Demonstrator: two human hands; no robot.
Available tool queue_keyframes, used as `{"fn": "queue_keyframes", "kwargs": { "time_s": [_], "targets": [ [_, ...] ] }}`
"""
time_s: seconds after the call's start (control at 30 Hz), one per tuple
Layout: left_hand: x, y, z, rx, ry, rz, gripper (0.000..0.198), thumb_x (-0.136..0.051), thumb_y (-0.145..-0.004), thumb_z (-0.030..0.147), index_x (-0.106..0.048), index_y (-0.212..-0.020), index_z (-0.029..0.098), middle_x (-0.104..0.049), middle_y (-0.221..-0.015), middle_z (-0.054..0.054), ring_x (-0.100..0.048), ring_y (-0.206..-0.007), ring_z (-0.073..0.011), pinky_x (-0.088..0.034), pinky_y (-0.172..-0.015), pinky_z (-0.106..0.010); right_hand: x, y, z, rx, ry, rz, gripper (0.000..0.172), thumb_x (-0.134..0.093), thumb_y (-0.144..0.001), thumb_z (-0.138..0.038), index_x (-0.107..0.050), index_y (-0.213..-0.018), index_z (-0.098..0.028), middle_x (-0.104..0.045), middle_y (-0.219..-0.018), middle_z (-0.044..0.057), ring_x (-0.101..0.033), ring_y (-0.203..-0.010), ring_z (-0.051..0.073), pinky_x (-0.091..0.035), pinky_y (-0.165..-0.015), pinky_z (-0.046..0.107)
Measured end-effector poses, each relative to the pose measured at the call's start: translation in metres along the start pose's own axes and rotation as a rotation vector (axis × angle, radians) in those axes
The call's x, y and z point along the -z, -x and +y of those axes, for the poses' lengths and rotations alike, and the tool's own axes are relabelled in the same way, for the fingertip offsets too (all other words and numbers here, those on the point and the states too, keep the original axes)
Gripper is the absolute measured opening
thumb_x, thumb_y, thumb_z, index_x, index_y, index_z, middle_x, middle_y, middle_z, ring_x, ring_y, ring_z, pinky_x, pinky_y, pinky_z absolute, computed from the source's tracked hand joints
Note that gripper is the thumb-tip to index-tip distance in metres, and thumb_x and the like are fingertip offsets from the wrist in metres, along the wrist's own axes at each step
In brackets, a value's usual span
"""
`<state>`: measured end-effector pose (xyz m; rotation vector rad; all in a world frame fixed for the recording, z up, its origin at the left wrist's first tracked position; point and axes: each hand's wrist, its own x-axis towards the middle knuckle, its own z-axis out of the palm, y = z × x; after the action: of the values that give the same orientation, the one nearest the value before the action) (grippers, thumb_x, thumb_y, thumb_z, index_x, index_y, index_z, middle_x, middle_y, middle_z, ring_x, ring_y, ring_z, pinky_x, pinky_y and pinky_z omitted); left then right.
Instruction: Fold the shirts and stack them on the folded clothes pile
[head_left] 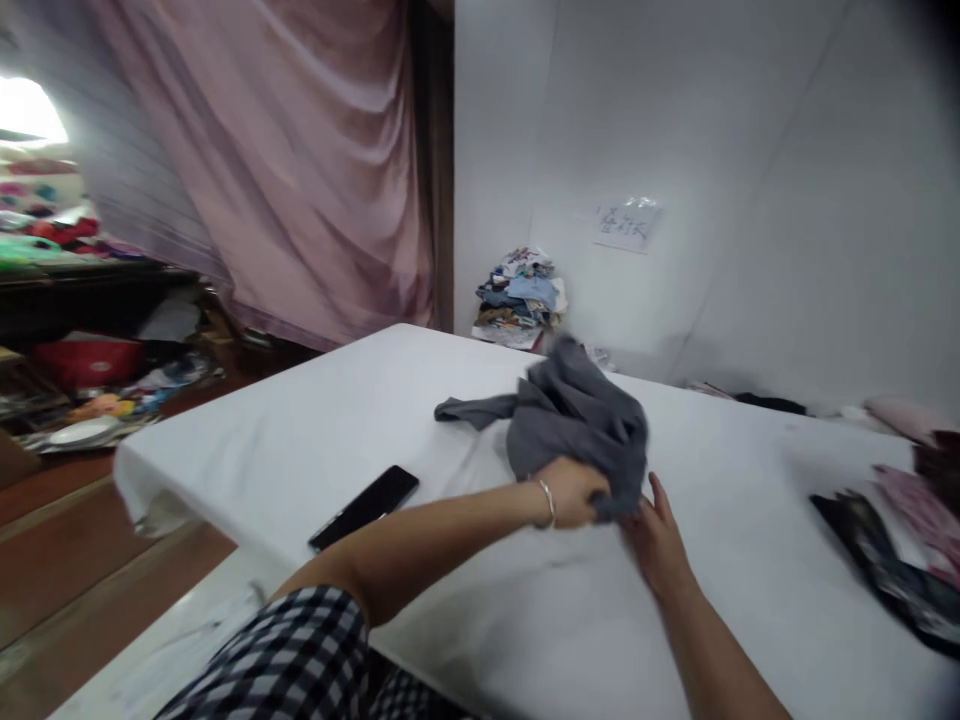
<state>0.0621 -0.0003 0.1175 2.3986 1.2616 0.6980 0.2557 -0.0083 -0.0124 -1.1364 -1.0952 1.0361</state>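
A crumpled dark grey garment point(577, 410) is bunched up over the white-covered table, its upper part blurred by motion. One narrow end of it stretches out to the left on the cloth. My left hand point(574, 492), with a silver bangle at the wrist, is closed on the garment's near edge. Close beside it, my right hand point(661, 545) has hold of the same lower corner, one finger sticking up free and the other fingertips partly hidden by the fabric. The garment's exact kind cannot be made out.
A black phone point(365, 507) lies left on the white table cover point(300, 420). Folded clothes point(892, 560) sit at the right edge. Behind the table stands a pile of clothes point(521, 290) by the wall. A pink curtain point(322, 150) hangs at the back left.
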Motion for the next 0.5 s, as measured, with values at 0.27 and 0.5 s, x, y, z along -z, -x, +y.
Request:
{"fn": "queue_keyframes", "kwargs": {
  "time_s": [0.27, 0.5],
  "targets": [
    [-0.054, 0.022, 0.009, -0.144, 0.071, -0.161, 0.024, -0.057, -0.082, 0.028, -0.069, -0.101, 0.018, -0.070, -0.108, -0.006, -0.064, -0.101, -0.0205, -0.048, -0.092, -0.030, 0.018, -0.013, -0.024, -0.352, -0.386, 0.022, 0.031, -0.056, -0.060, -0.035, -0.066, -0.085, -0.019, -0.073, -0.084, 0.009, -0.065, -0.094, 0.031, -0.052, -0.084, 0.046],
    [-0.049, -0.006, -0.030, 0.228, -0.249, 0.013, 0.043, -0.056, -0.082, 0.036, -0.056, -0.121, 0.018, -0.058, -0.129, -0.013, -0.052, -0.120, -0.0263, -0.040, -0.099, -0.039, 0.008, -0.010, -0.040, -0.336, -0.679, -0.151, 0.048, -0.053, -0.074, -0.060, -0.063, -0.099, -0.021, -0.072, -0.089, 0.008, -0.064, -0.100, 0.029, -0.050, -0.087, 0.047]
  ]
}}
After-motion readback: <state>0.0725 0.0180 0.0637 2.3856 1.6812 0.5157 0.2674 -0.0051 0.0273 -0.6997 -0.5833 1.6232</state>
